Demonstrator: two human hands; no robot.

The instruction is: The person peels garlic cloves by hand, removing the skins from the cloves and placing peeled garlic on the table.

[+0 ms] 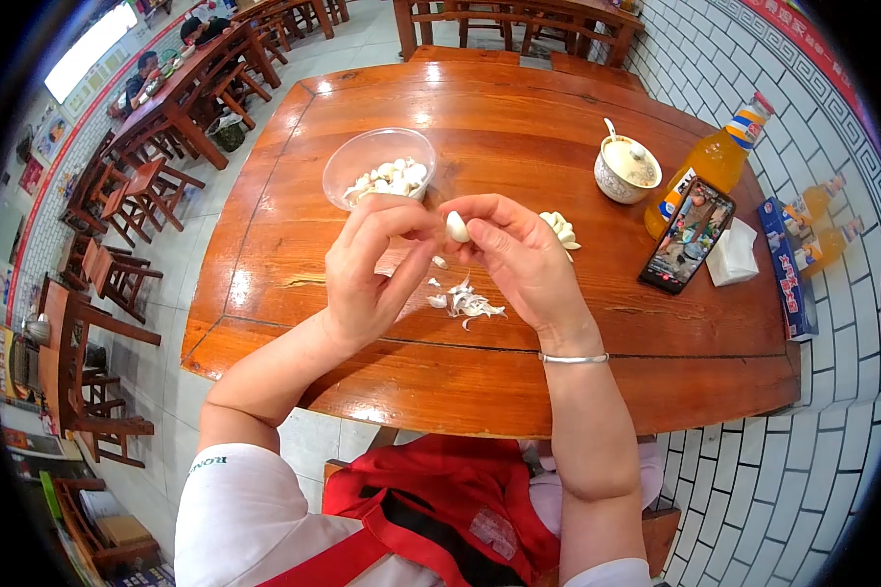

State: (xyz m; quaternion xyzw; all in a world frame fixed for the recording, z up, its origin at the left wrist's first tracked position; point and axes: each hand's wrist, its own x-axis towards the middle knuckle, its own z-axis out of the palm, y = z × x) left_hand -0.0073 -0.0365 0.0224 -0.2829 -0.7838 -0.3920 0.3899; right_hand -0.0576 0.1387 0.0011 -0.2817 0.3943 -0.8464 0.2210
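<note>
My right hand [524, 256] pinches a pale garlic clove [456, 227] between thumb and forefinger above the wooden table. Close beside it, my left hand [374, 264] has its thumb and fingertips drawn together; whether anything is between them is too small to make out. Behind the left hand stands a clear plastic bowl [341, 161] with many garlic cloves [394, 178] in it. Below both hands, papery garlic skins [468, 300] lie scattered on the tabletop. A small pile of peeled cloves [560, 231] sits just past the right hand, partly hidden by it.
On the right of the table [382, 377] are a lidded patterned pot [626, 171] with a spoon, an orange drink bottle [719, 161], a phone [690, 235] propped against it, white tissues [732, 254] and a blue box [788, 274]. A tiled wall borders that side. People sit at a far table.
</note>
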